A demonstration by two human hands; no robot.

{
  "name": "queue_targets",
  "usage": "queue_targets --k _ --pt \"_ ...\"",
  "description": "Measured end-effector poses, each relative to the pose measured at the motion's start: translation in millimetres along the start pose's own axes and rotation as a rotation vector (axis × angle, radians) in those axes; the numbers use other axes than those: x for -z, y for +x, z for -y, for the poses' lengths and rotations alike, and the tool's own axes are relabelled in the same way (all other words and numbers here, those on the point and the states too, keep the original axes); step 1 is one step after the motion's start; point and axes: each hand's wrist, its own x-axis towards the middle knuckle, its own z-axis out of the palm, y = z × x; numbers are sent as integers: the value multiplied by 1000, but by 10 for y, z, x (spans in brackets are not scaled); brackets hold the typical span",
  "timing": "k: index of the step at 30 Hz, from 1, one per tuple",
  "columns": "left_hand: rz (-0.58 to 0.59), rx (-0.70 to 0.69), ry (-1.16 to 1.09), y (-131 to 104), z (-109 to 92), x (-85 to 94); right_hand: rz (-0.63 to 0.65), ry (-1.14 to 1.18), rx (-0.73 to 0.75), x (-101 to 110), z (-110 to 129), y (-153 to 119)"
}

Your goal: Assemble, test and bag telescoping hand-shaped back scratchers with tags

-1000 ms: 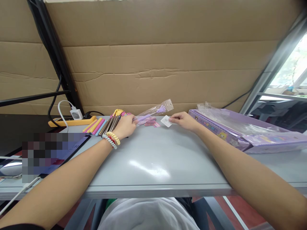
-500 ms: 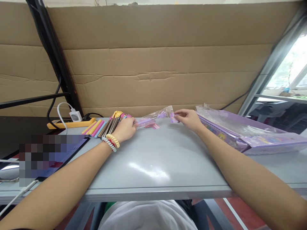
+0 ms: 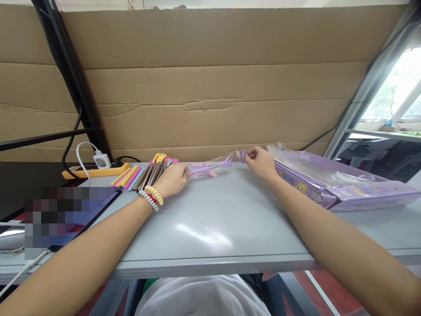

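My left hand is closed around the handle end of a purple back scratcher with a claw-like head. A clear plastic bag stretches along it to the right; whether the head lies inside the bag, I cannot tell. Between the fingertips of my right hand is the bag's purple printed end. Pink printed pieces lie on the table under the scratcher. Just left of my left hand, several back scratchers with metal shafts and yellow, pink and blue handles lie side by side, partly hidden by that hand.
On the right lies a purple printed box with clear plastic on top. A yellow power strip with a white charger sits at the back left. A tablet, partly blurred, is beside my left forearm. Cardboard walls the back.
My right hand has shifted slightly right and up, drawing the bag's printed end farther out. The bag now lies lower and more stretched. My left hand has hardly moved.
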Motion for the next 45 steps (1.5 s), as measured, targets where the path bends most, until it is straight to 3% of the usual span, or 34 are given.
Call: queue_targets --k 5,12,18,27,36,45 --pt "1 -18 2 -8 -1 11 43 82 -91 -31 -74 35" --pt "-10 -40 -2 -4 3 8 95 418 -291 -122 -185 98" --pt "-19 -25 5 4 12 18 75 590 -337 -95 -172 93" --pt "-29 47 26 7 30 28 59 756 -327 -41 -186 137" --pt "-17 32 20 2 13 33 58 670 -273 19 -90 100" --pt "-26 17 17 5 10 26 205 666 -186 22 -59 56"
